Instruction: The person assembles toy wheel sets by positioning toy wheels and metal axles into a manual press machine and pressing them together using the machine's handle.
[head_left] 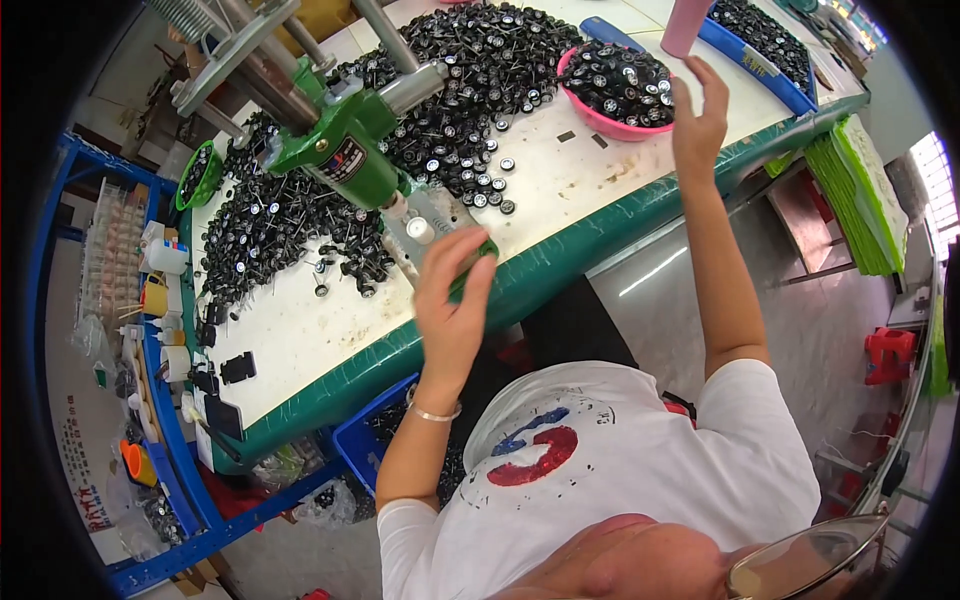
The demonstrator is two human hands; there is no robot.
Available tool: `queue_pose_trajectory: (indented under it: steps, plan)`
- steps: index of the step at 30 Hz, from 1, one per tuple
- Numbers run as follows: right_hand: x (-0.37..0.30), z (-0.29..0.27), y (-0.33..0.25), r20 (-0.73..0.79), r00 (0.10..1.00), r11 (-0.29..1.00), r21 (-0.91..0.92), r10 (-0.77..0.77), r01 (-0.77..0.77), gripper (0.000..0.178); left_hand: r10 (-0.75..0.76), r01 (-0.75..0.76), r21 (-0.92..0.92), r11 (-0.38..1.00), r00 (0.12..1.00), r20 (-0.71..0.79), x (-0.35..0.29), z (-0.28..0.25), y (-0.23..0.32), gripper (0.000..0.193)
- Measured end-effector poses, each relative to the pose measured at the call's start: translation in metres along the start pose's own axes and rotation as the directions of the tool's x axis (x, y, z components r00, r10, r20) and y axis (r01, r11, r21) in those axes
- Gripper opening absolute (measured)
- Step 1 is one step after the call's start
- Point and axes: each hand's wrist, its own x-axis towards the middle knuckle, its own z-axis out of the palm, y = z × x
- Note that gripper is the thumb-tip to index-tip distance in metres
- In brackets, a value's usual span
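My left hand (450,300) is at the base of a green hand press (345,150), its thumb apart from its curled fingers and nothing plainly held. Beside its fingertips, a small white round piece (420,230) is on the press's metal base plate (447,208). My right hand (700,125) is raised by the right rim of a pink bowl (600,122), thumb and fingers apart. Small black wheels (625,82) with silvery hubs fill that bowl. A pink cylinder (685,28) stands just beyond my right fingertips.
Black wheels with thin axles (270,220) are heaped around the press. A blue tray (755,65) of black parts lies far right, a green basket (203,175) at left. The white table (540,225) has a green padded edge (565,262). A blue crate (365,440) sits below.
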Motion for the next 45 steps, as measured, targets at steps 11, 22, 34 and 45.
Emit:
queue_pose_trajectory:
  steps: [11,22,34,45]
  plan:
    - [0.013,0.024,0.141,0.498,0.346,-0.005,0.576,0.795,-0.818,0.025,-0.116,0.149,-0.295,0.944,0.985,0.128,0.126,0.182,-0.039,0.079]
    - [-0.007,0.024,0.022,0.221,0.562,0.26,0.714,0.797,-0.65,0.054,-0.213,0.165,-0.244,0.956,0.959,-0.185,0.126,0.229,-0.052,0.081]
    - [-0.056,0.059,-0.07,-0.042,0.844,0.723,0.539,0.534,-0.431,0.045,-0.44,0.157,-0.633,0.758,0.84,-0.319,0.115,0.204,-0.086,0.077]
    - [-0.06,0.067,-0.08,-0.124,0.81,0.673,0.635,0.573,-0.379,0.04,-0.497,-0.028,-0.837,0.546,0.794,-0.35,0.125,0.195,-0.103,0.074]
